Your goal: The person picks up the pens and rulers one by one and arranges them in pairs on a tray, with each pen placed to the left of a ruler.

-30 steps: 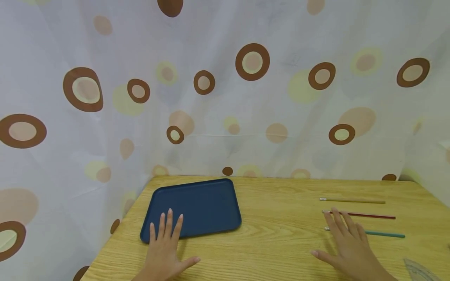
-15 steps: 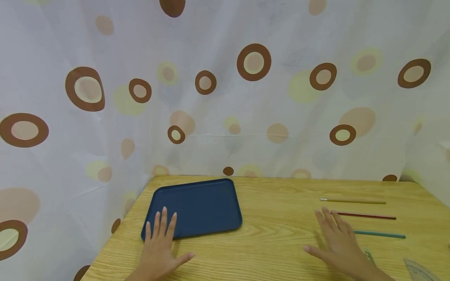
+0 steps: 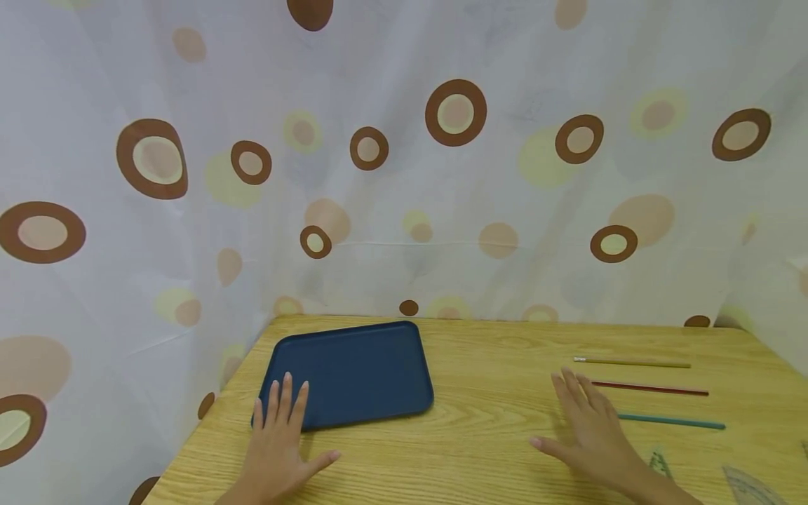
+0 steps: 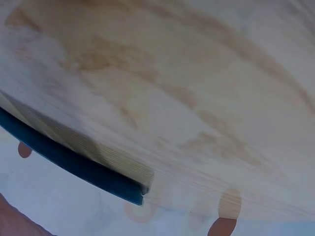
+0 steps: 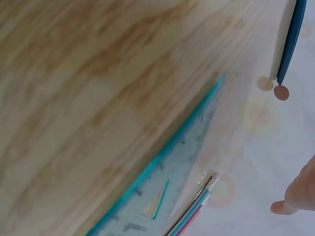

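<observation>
My left hand [image 3: 274, 445] is spread out, its fingertips overlapping the near left corner of a dark blue tray [image 3: 360, 375] in the head view. My right hand [image 3: 593, 438] is spread too, holding nothing, just left of three pencils: a yellowish one [image 3: 637, 362], a red one [image 3: 653, 388] and a teal one [image 3: 672, 421]. It hides the near ends of the red and teal pencils. Beside the right wrist shows part of a clear set square [image 3: 659, 463], whose teal edge fills the right wrist view. Whether either hand touches anything I cannot tell.
A clear protractor [image 3: 751, 485] lies at the front right, partly cut off by the frame. The wooden table [image 3: 492, 435] is bordered behind and on both sides by a dotted curtain [image 3: 404, 189]. Another object's edge barely shows at the far right.
Both hands have drifted left, the right one more. More of the red and teal pencils and the set square has come into view. The tray and pencils stay put.
</observation>
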